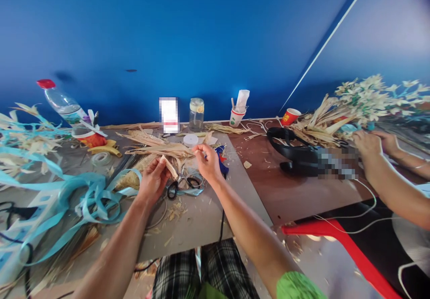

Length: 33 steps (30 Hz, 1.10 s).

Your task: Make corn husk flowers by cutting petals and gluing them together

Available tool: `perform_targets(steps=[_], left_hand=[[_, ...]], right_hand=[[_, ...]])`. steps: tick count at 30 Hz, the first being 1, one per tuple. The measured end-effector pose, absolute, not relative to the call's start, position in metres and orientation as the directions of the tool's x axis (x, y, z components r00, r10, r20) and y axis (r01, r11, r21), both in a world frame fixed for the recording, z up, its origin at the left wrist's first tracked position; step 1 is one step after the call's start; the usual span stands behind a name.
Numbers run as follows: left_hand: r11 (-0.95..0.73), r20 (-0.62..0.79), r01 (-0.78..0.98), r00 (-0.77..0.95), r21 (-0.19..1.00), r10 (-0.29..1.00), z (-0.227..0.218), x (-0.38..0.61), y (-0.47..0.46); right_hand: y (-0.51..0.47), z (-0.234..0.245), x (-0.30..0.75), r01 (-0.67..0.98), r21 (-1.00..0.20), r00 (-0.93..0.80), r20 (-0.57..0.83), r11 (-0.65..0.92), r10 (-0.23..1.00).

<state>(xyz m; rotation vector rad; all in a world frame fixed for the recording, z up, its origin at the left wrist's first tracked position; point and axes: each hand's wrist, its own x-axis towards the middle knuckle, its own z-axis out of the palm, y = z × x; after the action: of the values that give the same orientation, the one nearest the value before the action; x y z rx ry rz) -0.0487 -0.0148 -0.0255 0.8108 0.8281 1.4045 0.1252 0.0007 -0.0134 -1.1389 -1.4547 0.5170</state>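
My left hand [153, 179] is closed around a small piece of dried corn husk [169, 166], holding it just above the table. My right hand [207, 161] is beside it with thumb and fingers pinched together; what it pinches is too fine to make out. Black-handled scissors [183, 184] lie on the grey table [198, 218] right under both hands. More dried husks [152, 143] are piled just behind the hands.
Light blue ribbon strips [83, 196] sprawl at left. A tilted water bottle [63, 104], tape roll [101, 158], glass jar [196, 114] and paper cups [237, 116] stand along the back. Another person's hands [369, 146] work at right beside a black headset [295, 153] and husk flowers [363, 97].
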Motion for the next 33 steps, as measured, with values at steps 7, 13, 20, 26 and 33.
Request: perform_targets(steps=[7,13,20,26,33], left_hand=[[0.019,-0.026,-0.524,-0.006,0.851,1.0,-0.028,-0.048,-0.014],[0.01,-0.017,-0.541,-0.008,0.841,1.0,-0.023,-0.047,-0.017],[0.005,-0.02,-0.532,-0.023,0.846,1.0,-0.024,-0.047,-0.016],[0.009,-0.021,-0.521,-0.018,0.854,1.0,-0.029,-0.047,-0.015],[-0.003,-0.016,-0.526,-0.032,0.85,0.999,-0.027,-0.047,-0.015]], right_hand=[[0.009,-0.013,0.135,0.251,-0.89,0.267,0.441,0.38,0.857],[0.017,-0.012,0.15,0.304,-0.908,0.411,0.399,0.289,0.82],[0.026,-0.02,0.158,0.318,-0.926,0.526,0.35,0.202,0.775],[0.028,-0.025,0.162,0.412,-0.882,0.485,0.423,0.227,0.765],[0.034,-0.031,0.16,0.343,-0.909,0.463,0.382,0.236,0.8]])
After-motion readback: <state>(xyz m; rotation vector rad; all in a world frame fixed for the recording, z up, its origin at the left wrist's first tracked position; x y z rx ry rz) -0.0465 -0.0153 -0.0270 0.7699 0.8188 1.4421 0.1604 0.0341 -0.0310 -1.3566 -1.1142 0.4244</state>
